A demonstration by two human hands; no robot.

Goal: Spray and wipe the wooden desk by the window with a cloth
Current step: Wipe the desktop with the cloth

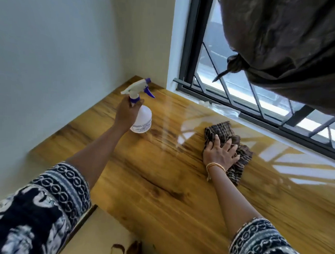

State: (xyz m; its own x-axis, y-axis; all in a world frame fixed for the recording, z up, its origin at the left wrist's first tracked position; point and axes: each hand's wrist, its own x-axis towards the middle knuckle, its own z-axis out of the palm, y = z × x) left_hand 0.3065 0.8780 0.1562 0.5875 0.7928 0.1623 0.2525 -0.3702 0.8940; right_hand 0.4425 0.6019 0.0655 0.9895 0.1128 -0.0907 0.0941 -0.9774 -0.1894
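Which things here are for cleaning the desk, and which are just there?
For the job:
spray bottle, held by the left hand
checked cloth, pressed down by the right hand
wooden desk

Just there:
tied-up curtain
window
clear plastic by the sill

left hand (127,113) gripping, right hand (220,153) pressing flat

Left hand (126,113) gripping neck of white spray bottle (141,117), purple trigger and nozzle toward wall corner. Bottle base at or just above desk (160,184); contact unclear. Right hand (220,153) pressed flat on crumpled checked cloth (227,146), fingers (228,144) spread. Glossy wood reflecting window (241,87) grille. Dark knotted curtain (293,46) upper right.
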